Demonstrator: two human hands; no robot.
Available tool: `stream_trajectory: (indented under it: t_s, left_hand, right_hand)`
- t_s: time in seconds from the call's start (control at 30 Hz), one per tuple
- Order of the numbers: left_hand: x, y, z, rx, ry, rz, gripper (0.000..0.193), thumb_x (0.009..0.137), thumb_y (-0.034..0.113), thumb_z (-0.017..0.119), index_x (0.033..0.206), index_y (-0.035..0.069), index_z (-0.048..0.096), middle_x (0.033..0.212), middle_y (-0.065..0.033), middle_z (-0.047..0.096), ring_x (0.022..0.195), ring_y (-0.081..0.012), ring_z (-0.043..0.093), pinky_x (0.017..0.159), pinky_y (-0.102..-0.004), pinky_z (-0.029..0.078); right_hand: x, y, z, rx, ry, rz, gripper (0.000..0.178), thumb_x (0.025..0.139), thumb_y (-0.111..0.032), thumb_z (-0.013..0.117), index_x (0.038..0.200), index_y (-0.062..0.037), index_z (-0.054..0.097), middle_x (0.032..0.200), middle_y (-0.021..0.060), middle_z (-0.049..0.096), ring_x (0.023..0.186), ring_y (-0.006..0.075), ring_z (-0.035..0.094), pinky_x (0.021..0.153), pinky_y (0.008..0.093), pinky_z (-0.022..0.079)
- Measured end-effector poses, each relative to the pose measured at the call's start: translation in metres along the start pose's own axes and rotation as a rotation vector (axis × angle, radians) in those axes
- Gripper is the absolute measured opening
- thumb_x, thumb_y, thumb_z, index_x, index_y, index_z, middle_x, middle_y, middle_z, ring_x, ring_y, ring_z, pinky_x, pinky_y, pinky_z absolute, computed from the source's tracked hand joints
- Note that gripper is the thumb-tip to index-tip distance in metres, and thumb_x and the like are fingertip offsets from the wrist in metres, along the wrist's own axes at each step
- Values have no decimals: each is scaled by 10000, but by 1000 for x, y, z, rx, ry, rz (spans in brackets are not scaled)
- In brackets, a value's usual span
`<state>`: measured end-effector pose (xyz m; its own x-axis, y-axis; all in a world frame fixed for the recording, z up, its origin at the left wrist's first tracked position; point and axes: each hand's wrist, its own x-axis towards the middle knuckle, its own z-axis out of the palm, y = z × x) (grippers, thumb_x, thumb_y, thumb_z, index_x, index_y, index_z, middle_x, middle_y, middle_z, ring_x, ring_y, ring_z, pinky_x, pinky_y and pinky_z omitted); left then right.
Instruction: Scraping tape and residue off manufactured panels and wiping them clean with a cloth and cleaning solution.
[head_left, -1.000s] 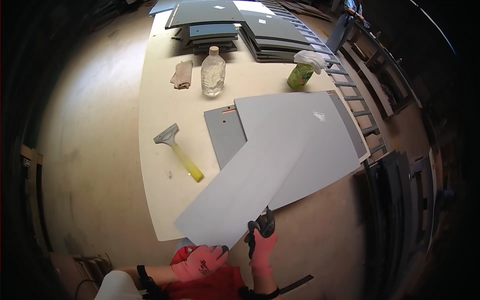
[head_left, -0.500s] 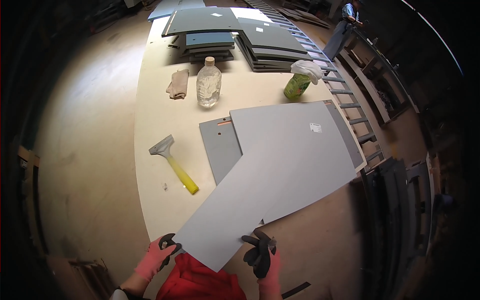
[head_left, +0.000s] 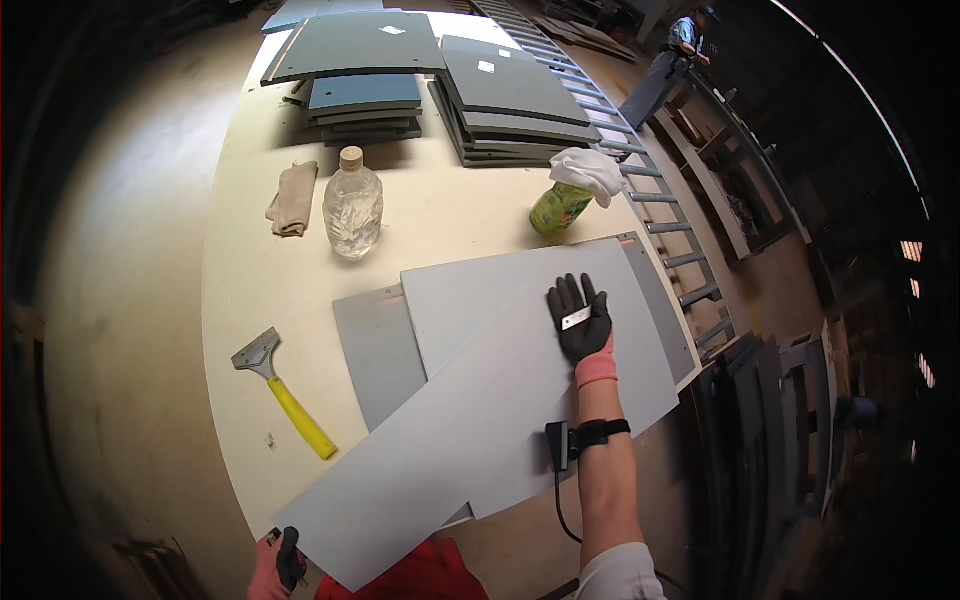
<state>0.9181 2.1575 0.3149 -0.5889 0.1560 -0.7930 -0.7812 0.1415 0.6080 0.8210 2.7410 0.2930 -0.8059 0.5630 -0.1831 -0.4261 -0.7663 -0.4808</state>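
Note:
A long light-grey panel (head_left: pixel 410 450) lies slantwise over a wider grey board (head_left: pixel 470 300), its near end sticking out past the table edge. My left hand (head_left: pixel 278 565), in a pink glove with black coating, is closed on the corner of that near end. Over the far part of the boards is my right hand (head_left: pixel 580 335), its black palm turned up and fingers stretched out. A small silver metal plate (head_left: pixel 576 318) with holes lies across the palm, near the thumb. To the left, a scraper (head_left: pixel 290 405) with a yellow handle rests on the table.
Behind stand a clear bottle (head_left: pixel 354 210), a folded beige cloth (head_left: pixel 294 200) and a green container topped with white cloth (head_left: pixel 572 195). Dark boards (head_left: pixel 520 95) are stacked at the table's far end. A roller conveyor (head_left: pixel 655 198) runs along the right; a person (head_left: pixel 672 65) stands beyond it.
My right hand has moved from the panel's near edge up over the boards, turning palm up with the metal plate. My left hand stays at the panel's corner. The view has shifted.

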Motion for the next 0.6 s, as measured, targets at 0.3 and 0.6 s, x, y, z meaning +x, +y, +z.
stream_trajectory:
  t_s: [0.3, 0.6]
  left_hand:
    - [6, 35, 20, -134, 192, -185, 421, 821, 483, 626, 701, 103, 489, 456, -8, 402, 365, -119, 381, 338, -267, 284]
    - [-45, 62, 28, 85, 185, -49, 417, 770, 468, 689, 786, 83, 530, 468, -24, 440, 368, -126, 407, 339, -267, 288]
  right_hand:
    - [-137, -44, -2, -413, -10, 577, 511, 961, -409, 375, 1149, 44, 517, 1227, 256, 513, 1111, 386, 530, 973, 511, 406]
    - [-233, 39, -40, -276, -80, 876, 552, 972, -411, 338, 1162, 78, 507, 1131, 178, 570, 964, 245, 552, 994, 403, 376]
